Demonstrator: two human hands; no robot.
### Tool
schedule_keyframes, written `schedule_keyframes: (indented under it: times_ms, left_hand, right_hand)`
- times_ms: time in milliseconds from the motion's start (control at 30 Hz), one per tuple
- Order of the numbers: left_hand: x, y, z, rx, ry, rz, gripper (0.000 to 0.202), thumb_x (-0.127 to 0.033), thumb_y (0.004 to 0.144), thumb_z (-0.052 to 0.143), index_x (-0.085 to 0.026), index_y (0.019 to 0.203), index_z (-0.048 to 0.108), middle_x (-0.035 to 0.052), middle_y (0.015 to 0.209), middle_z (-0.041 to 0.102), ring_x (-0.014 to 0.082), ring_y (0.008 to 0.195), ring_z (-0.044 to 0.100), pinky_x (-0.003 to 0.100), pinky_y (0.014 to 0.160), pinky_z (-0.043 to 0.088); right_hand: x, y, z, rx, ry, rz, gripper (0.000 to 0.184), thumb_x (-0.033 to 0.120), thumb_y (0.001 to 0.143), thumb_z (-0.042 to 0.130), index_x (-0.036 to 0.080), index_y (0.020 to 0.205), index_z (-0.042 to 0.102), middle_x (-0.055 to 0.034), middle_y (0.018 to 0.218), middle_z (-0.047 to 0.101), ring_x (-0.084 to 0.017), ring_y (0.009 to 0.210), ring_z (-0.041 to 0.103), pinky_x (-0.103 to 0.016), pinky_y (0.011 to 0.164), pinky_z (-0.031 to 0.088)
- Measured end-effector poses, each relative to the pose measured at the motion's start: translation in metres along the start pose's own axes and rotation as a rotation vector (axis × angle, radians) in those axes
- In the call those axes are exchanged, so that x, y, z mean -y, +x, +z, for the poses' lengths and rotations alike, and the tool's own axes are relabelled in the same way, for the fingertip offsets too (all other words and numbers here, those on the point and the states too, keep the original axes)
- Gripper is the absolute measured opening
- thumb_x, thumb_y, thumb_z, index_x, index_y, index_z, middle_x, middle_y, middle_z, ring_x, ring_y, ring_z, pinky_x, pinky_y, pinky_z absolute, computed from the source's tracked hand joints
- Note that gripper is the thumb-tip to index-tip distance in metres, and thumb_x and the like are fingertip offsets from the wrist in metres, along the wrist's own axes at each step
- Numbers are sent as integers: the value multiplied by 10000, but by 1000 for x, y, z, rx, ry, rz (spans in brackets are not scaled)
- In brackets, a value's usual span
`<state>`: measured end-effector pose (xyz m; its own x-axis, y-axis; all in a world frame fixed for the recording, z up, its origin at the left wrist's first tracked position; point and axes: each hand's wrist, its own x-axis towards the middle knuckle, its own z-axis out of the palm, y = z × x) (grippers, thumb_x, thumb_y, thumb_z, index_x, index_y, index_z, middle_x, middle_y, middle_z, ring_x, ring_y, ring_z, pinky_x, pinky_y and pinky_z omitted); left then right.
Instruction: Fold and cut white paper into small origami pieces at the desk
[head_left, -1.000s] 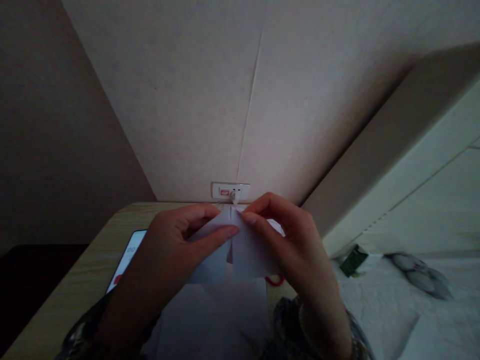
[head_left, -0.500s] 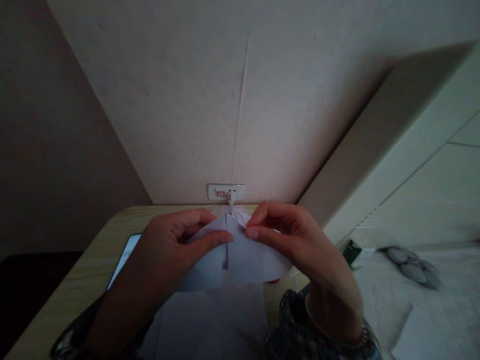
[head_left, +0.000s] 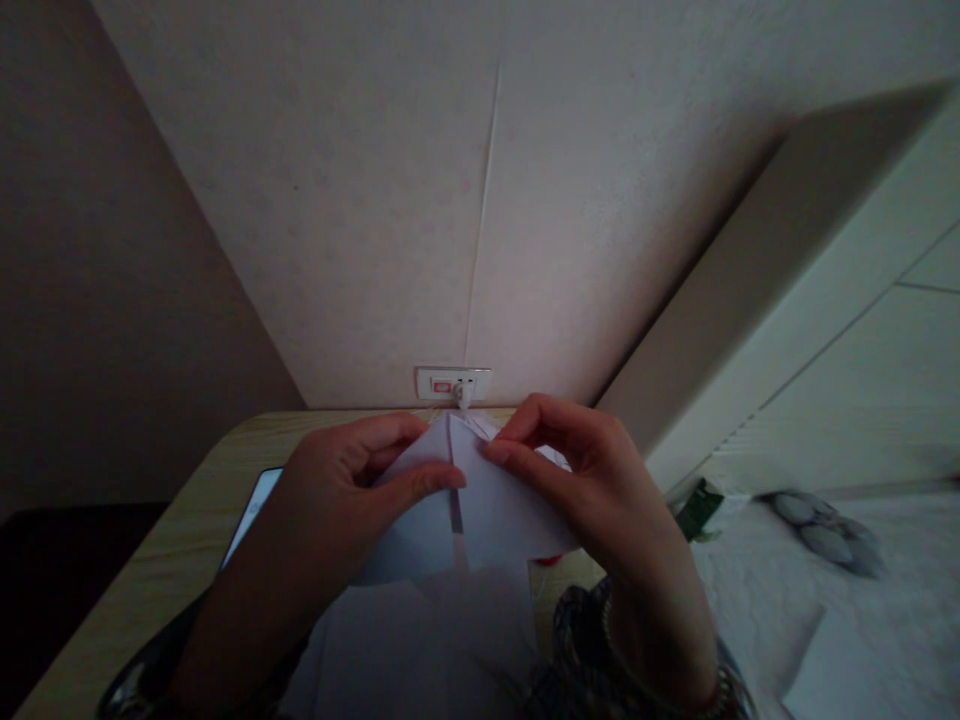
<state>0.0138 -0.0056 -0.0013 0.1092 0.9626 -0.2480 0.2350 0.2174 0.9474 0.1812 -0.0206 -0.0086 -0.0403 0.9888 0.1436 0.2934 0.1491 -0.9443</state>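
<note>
A folded white sheet of paper is held up over the table, its two upper flaps meeting near a middle slit and rising to a peak at the top. My left hand is closed on its left flap, the thumb lying flat near the slit. On the right, my right hand pinches the sloping upper edge between thumb and fingertips. The fingers behind the sheet are partly hidden. Below it lies more white paper.
The wooden table meets the wall, where a socket plate holds a white plug. A phone lies by my left forearm. A small red thing shows under the paper. At right are a green-and-white box and grey round objects.
My right hand has shifted slightly left and up along the paper's edge. The peak has risen a little. My left hand stays almost in place.
</note>
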Motion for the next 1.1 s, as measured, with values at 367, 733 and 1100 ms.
schedule_keyframes:
  times_ms: [367, 733, 1100]
  left_hand:
    - [0, -1, -6, -42, 103, 75, 155, -344, 691, 728, -194, 728, 745, -31, 586, 722, 125, 523, 603, 174, 463, 411]
    - [2, -2, -9, -84, 112, 38, 197, -380, 654, 745, -193, 703, 712, -28, 569, 687, 130, 498, 580, 184, 432, 395]
    - [2, -3, -7, -86, -1, 37, 182, -373, 627, 753, -207, 663, 688, -53, 517, 653, 102, 436, 534, 168, 395, 387]
  right_hand:
    - [2, 0, -5, 65, -38, -39, 178, 299, 866, 671, 211, 712, 680, 23, 639, 666, -150, 701, 665, -244, 604, 501]
    - [-2, -1, -6, 56, -45, -51, 219, 264, 865, 632, 190, 660, 651, 25, 632, 646, -115, 638, 592, -212, 526, 400]
    - [-1, -3, -8, 53, -40, -75, 152, 231, 861, 645, 196, 715, 671, 26, 677, 669, -125, 687, 621, -221, 588, 443]
